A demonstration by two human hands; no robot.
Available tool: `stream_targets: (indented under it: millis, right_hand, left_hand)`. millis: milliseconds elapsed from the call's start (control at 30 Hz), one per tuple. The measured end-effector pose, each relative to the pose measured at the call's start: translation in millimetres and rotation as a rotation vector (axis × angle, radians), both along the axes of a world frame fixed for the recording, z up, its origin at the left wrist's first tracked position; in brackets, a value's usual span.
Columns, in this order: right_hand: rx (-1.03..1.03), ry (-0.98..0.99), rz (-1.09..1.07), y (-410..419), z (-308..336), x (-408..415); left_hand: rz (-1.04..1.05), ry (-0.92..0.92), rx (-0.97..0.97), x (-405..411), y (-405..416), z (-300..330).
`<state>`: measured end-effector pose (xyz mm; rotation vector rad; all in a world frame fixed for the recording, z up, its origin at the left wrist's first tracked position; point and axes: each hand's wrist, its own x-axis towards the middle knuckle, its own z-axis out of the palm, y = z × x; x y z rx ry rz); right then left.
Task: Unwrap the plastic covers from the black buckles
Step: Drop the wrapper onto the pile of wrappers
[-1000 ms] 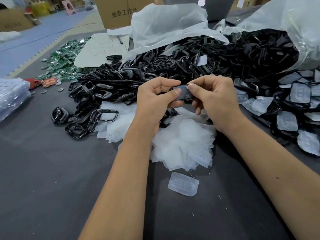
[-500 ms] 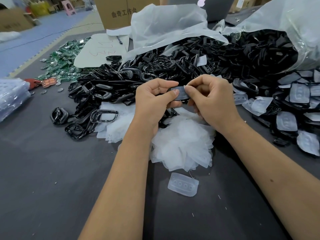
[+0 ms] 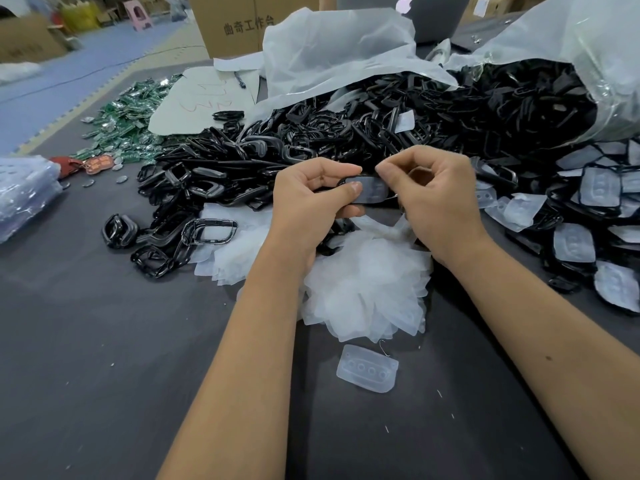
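My left hand grips a black buckle with a clear plastic cover on its face, thumb pressed on the cover's left end. My right hand pinches the cover's top right edge between thumb and forefinger. Both hands hover above a heap of removed clear covers. Behind them spreads a large pile of bare black buckles. Covered buckles lie to the right.
A single loose cover lies on the grey table near me. A big clear bag of buckles lies open at the back right. White sheeting, a cardboard box, green packets and stacked clear bags ring the area.
My right hand has shifted from holding the buckle's right end to pinching the cover's upper edge. The left hand keeps its grip on the buckle.
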<state>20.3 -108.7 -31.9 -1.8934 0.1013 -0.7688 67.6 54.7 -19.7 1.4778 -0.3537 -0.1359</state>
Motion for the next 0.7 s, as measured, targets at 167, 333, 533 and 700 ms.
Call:
stream_targets:
  millis: [167,333,533,700]
  right_hand:
    - [0.067,0.031,-0.137,-12.5,-2.5,2.9]
    - [-0.151,0.075,-0.112,-6.1,-2.5,-0.1]
    - [0.033,0.028,0.059,1.4,-1.3,0.1]
    - [0.050,0.031,0.081,-2.0,-2.4,0.0]
  left_hand:
    - [0.036,0.033,-0.024,1.5,3.6,2.9]
    - [0.059,0.055,-0.048,-0.2,2.4,4.2]
    - [0.044,0.037,-0.041,-2.8,1.6,4.9]
    - [0.032,0.016,-0.018,-5.2,1.0,6.0]
